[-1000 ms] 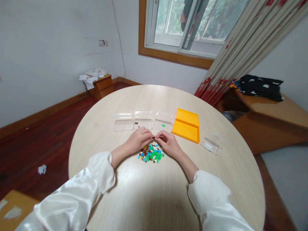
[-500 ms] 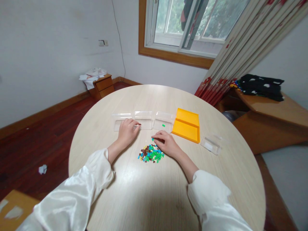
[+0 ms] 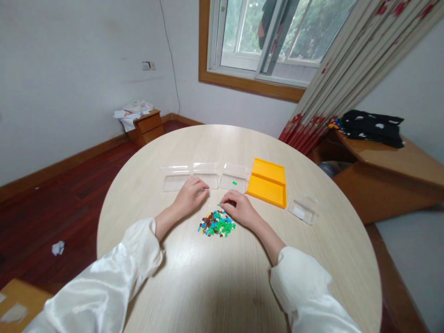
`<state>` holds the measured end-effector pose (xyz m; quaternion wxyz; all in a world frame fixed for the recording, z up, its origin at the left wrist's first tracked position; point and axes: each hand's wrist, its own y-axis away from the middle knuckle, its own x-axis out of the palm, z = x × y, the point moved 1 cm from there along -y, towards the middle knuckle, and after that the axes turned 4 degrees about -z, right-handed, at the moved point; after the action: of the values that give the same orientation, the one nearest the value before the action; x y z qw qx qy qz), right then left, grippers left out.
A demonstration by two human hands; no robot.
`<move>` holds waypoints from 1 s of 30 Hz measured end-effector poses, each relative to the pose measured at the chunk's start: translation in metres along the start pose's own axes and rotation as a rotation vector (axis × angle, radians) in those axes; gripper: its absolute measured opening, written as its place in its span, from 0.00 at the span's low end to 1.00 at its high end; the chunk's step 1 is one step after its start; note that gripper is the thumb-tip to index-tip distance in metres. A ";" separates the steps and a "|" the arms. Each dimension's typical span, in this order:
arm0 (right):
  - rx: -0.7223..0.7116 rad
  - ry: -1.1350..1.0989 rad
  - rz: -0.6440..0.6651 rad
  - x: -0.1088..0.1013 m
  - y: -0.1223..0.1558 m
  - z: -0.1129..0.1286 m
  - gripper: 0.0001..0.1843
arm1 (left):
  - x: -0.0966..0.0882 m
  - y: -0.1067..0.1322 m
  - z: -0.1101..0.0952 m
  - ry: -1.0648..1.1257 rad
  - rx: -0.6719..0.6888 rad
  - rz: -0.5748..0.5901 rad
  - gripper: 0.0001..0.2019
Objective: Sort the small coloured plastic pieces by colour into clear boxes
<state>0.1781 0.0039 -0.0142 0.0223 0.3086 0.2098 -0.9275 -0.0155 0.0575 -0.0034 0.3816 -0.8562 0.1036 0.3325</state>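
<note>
Small toy bricks in green, blue, brown and yellow lie in a loose pile (image 3: 218,224) on the round table. My right hand (image 3: 239,208) is just behind the pile, thumb and fingers pinched on a small green brick (image 3: 218,204). My left hand (image 3: 192,196) hovers at the front edge of the middle-left clear box (image 3: 205,181), its thumb and fingertips close together; what they hold, if anything, is hidden. One bright green brick (image 3: 235,183) lies in the clear box (image 3: 226,185) to the right of that one.
Another open clear box (image 3: 170,184) stands at the left end of the row. An open yellow case (image 3: 267,198) sits right of the row, and a further clear box (image 3: 302,212) with a white label is beyond it. The table's (image 3: 208,286) rounded edge curves around both sides.
My left hand has moved right and toward me; the brown brick at its fingertips no longer shows. My right hand stays nearly in place with the green brick. The view has shifted slightly.
</note>
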 end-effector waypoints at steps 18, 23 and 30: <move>-0.072 0.006 0.012 -0.001 0.003 0.003 0.09 | 0.002 0.001 -0.008 0.059 0.057 0.211 0.08; -0.075 0.030 0.030 0.001 0.004 -0.002 0.10 | -0.002 0.000 -0.006 0.038 0.077 0.268 0.11; -0.067 0.033 0.036 0.002 0.003 -0.003 0.09 | -0.006 0.002 -0.009 0.080 0.144 0.366 0.12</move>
<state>0.1785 0.0025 -0.0182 0.0461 0.3266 0.2356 -0.9142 -0.0163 0.0491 0.0034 0.3707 -0.8061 0.2962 0.3537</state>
